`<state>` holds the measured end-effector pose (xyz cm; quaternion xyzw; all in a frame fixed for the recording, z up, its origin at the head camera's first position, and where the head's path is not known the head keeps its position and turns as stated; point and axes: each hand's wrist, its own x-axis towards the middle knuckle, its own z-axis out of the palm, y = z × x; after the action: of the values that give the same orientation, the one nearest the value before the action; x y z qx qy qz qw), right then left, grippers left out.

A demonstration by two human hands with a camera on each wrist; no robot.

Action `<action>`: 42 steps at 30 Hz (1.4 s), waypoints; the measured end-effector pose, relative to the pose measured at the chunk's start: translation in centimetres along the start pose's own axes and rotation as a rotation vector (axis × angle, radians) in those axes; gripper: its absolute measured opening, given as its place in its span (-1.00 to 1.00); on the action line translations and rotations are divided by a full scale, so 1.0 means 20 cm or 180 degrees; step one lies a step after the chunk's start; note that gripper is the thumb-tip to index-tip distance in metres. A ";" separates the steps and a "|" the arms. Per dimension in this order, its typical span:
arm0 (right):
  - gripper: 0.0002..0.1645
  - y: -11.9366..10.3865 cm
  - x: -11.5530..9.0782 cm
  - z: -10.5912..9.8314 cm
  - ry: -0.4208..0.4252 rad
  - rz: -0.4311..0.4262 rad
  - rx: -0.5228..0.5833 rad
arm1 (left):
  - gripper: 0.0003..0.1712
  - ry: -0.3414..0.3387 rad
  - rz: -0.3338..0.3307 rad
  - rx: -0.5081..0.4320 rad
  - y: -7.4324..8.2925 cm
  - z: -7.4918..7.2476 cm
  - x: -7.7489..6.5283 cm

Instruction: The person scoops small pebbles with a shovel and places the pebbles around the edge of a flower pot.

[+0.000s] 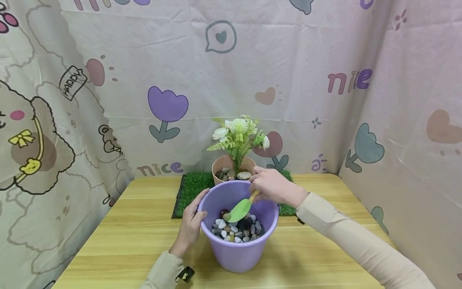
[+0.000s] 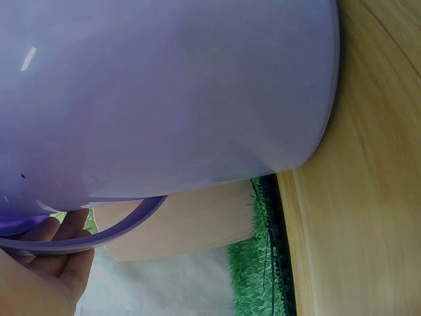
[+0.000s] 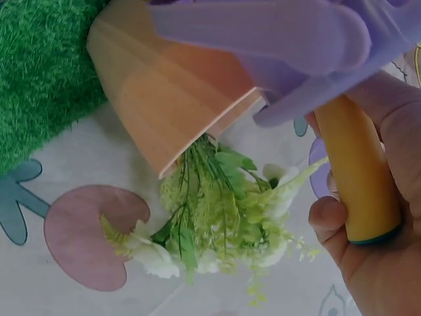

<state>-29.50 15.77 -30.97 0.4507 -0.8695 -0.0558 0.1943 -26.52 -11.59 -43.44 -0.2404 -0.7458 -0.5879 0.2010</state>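
Observation:
A purple bucket (image 1: 236, 255) stands upright on the table, with pebbles (image 1: 234, 232) of white, grey, black and brown inside. My left hand (image 1: 190, 224) grips its rim on the left side; in the left wrist view the fingers of that hand (image 2: 49, 266) are by the rim and the purple bail handle (image 2: 125, 224). Inside the bucket, a small trowel (image 1: 240, 210) slants down, its green blade over the pebbles. My right hand (image 1: 276, 186) holds it from above. The right wrist view shows my fingers curled round its yellow handle (image 3: 358, 174); the blade is hidden there.
Just behind the bucket, a peach-coloured pot (image 1: 217, 165) holds stones and white flowers with green leaves (image 1: 238, 134). It stands on a green turf mat (image 1: 196, 186). Patterned cloth (image 1: 223, 80) hangs behind and beside the wooden table (image 1: 140, 224).

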 end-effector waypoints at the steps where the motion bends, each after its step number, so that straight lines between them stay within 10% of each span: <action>1: -0.75 0.00 0.00 0.01 -0.0047 0.0043 0.0038 | -0.25 0.0001 0.0010 0.0003 0.00 0.00 0.00; 19: -0.73 -0.02 0.01 0.05 -0.0385 0.0722 0.0415 | -0.25 0.0022 -0.0005 -0.0004 0.00 0.01 0.00; 42: -0.72 0.01 -0.09 0.15 0.0491 0.0709 0.0828 | -0.24 -0.0015 -0.0024 -0.0045 0.00 0.00 0.00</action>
<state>-29.77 17.12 -34.25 0.3758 -0.8965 0.1136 0.2055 -26.57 -11.57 -43.39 -0.2405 -0.7430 -0.5933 0.1954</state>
